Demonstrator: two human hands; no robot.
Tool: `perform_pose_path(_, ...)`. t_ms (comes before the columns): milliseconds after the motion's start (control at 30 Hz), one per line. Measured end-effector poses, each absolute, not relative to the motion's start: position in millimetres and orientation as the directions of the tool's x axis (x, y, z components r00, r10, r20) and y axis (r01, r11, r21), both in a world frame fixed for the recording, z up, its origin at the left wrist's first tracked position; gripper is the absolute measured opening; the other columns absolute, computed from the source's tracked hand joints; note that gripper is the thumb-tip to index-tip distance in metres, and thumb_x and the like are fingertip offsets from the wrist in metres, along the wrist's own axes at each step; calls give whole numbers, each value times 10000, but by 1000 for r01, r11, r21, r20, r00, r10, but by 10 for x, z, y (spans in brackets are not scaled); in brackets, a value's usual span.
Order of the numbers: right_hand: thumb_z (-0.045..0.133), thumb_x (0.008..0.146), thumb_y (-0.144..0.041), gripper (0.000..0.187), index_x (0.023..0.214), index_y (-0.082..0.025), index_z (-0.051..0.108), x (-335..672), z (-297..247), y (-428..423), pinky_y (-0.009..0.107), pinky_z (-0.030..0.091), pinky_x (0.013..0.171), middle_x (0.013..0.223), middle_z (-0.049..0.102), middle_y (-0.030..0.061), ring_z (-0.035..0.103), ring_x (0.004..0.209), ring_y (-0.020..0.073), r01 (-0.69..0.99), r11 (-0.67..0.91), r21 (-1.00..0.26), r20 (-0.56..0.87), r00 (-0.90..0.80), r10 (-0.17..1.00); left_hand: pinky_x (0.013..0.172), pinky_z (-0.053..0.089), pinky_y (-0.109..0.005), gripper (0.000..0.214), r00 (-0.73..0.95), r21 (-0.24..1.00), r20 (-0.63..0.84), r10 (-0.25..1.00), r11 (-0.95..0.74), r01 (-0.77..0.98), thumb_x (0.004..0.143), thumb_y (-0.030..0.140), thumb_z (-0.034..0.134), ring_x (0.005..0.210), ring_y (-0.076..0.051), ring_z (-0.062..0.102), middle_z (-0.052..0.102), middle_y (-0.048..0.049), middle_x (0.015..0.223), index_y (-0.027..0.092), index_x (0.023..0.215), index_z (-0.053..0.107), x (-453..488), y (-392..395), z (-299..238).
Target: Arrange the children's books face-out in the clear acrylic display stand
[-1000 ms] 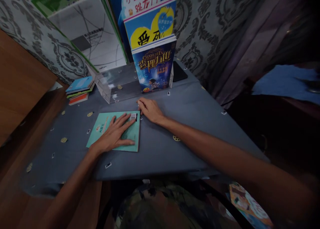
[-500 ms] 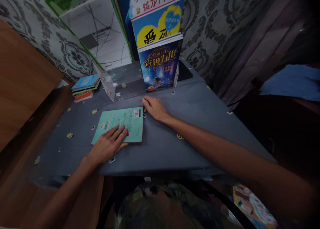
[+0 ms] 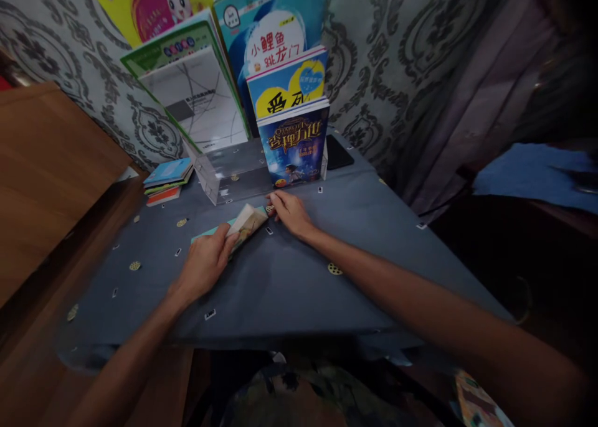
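A thin paperback book (image 3: 248,225) with a light green cover is tilted up off the table, its near edge raised and its pale page edges showing. My left hand (image 3: 208,256) grips that raised edge, thumb on one side and fingers on the other. Just past the book's right end, my right hand (image 3: 288,212) rests on the cloth with its fingers curled together; whether anything small is in them is hidden. Behind both hands, a clear acrylic book stand (image 3: 210,177) holds several upright books, with a dark blue book (image 3: 296,144) at the front right.
A small stack of books (image 3: 168,177) lies left of the stand. A black flat device (image 3: 339,152) lies behind the stand's right side. Grey patterned cloth (image 3: 289,296) covers the table. A wooden cabinet (image 3: 56,178) is at left, a blue cloth (image 3: 532,178) at right.
The green book lay flat under my open left hand; now that hand has closed on its near edge and tipped it up. My right hand has hardly moved. The view has tilted upward.
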State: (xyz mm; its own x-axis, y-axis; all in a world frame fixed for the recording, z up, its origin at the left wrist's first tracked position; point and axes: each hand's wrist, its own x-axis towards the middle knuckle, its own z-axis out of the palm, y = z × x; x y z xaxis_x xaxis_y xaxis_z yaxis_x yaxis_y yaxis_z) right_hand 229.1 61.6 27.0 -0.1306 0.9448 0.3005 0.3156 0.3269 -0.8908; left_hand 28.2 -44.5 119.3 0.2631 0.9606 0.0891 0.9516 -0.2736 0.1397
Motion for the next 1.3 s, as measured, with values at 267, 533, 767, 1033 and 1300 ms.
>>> perform_pose_path(267,419,1018,-367,337,898,-178,671,2290,257,631,264,468,668,761,692,22,623,631,144,266,363,-893,325,-180,929,587,312,-274,332,318,253,151,936,-348,903,979,459,366,579,-151,485,472,29,616,230,742,405,184,-259,1585)
perform_pose_path(533,441,913,-722,612,894,-157,676,2238,228,625,242,450,505,710,682,53,618,572,148,-15,214,-977,205,-349,914,675,471,-253,416,587,410,-214,781,-474,779,939,559,450,780,-176,608,662,-26,855,195,886,645,-10,212,2196)
perform_pose_path(767,463,776,-887,746,685,-171,651,2256,297,614,281,487,603,619,645,28,633,664,189,-62,110,-992,126,-450,884,779,494,-239,364,829,613,-420,368,-559,559,965,462,533,906,-177,667,756,-50,1012,174,1075,728,589,576,1889)
perform_pose_path(1033,419,950,-713,631,956,-164,730,2349,397,626,244,452,522,594,632,8,583,568,149,-116,-92,-989,-16,-531,847,803,452,-286,301,897,275,-308,316,-874,402,1020,263,428,864,-172,667,754,-32,993,221,988,724,1229,144,1271)
perform_pose_path(1300,737,813,-378,458,1205,-178,612,2317,337,585,165,322,391,581,551,-97,432,436,65,-46,-13,-999,18,-603,798,865,353,-409,590,912,169,13,411,-900,403,928,703,461,848,-224,579,663,-56,771,196,783,726,1177,-474,755)
